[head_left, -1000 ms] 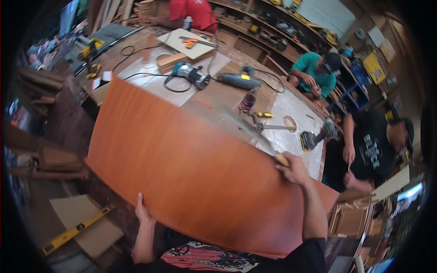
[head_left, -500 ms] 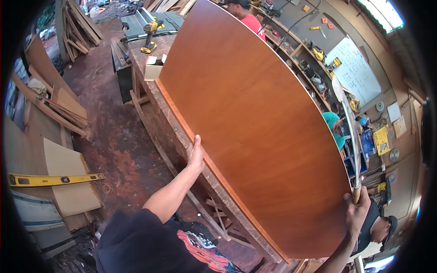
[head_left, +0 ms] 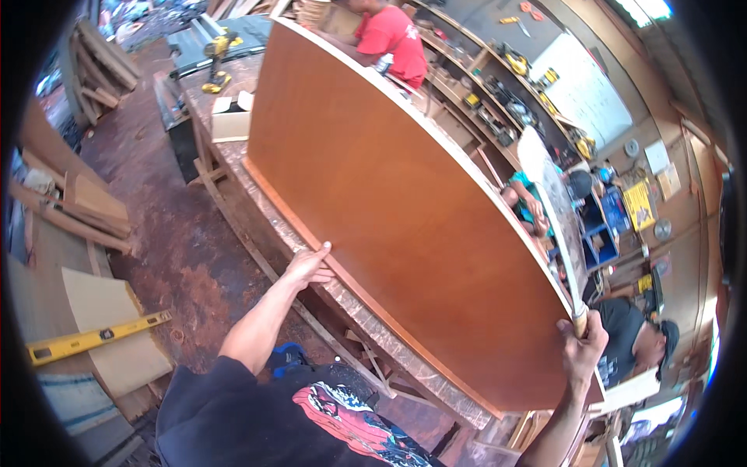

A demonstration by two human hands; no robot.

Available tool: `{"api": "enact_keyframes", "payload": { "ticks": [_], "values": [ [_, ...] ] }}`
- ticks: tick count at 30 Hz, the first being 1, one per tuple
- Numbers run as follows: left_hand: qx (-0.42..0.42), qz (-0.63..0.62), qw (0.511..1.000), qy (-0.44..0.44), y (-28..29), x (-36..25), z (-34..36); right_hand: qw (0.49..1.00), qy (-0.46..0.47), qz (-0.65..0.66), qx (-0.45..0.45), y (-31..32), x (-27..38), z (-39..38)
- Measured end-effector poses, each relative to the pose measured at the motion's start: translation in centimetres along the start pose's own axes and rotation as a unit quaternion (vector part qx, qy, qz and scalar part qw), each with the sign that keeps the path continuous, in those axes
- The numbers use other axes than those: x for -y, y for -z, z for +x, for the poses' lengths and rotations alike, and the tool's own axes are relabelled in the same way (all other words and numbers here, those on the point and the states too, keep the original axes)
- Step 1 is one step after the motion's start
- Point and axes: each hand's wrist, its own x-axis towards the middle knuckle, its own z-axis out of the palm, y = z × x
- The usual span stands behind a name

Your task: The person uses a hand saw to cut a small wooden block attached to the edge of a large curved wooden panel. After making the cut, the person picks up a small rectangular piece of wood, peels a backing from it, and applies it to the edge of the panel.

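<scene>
A large reddish-brown wood panel [head_left: 397, 218] stands tilted on its long edge along a worn workbench [head_left: 257, 187]. My left hand [head_left: 307, 267] rests on the panel's lower edge strip, its thumb apart and its fingers stretched out. At the panel's right end, my right hand [head_left: 583, 346] is closed round the wooden handle of a long, flat blade tool [head_left: 559, 206], whose blotchy grey blade points up beside the panel's upper edge. Whether it is a saw or a machete, I cannot tell. The panel hides its far side.
A yellow cordless drill [head_left: 220, 58] and an open cardboard box [head_left: 231, 121] sit at the bench's far end. A yellow spirit level [head_left: 97, 337] lies at left. People work beyond the panel, one in a red shirt [head_left: 393, 43], before tool shelves [head_left: 482, 86].
The panel's upper edge has tipped toward me, and its pale thickness now shows. My left hand's fingers have come into view, stretched along the edge. The blade has turned, showing more of its flat.
</scene>
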Motion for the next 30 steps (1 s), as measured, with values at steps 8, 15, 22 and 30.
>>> {"api": "enact_keyframes", "payload": {
  "ticks": [8, 15, 22, 30],
  "values": [
    [0.055, 0.179, 0.981, 0.052, 1.0, -2.8, -0.6, 0.984, 0.142, -0.106, 0.006, -0.1, -4.4, 0.7],
    [0.114, 0.262, 0.957, 0.056, 1.3, -4.7, 2.4, 0.995, 0.080, -0.053, 0.007, 0.2, -5.1, -1.2],
    [0.121, 0.384, 0.877, -0.264, -5.7, -7.2, -7.9, 0.997, 0.057, -0.041, 0.025, 0.4, -3.5, -2.4],
    [0.206, 0.439, 0.500, -0.717, -22.2, -9.8, -21.3, 0.997, 0.070, -0.012, 0.028, 2.3, -3.9, -2.8]
  ]
}}
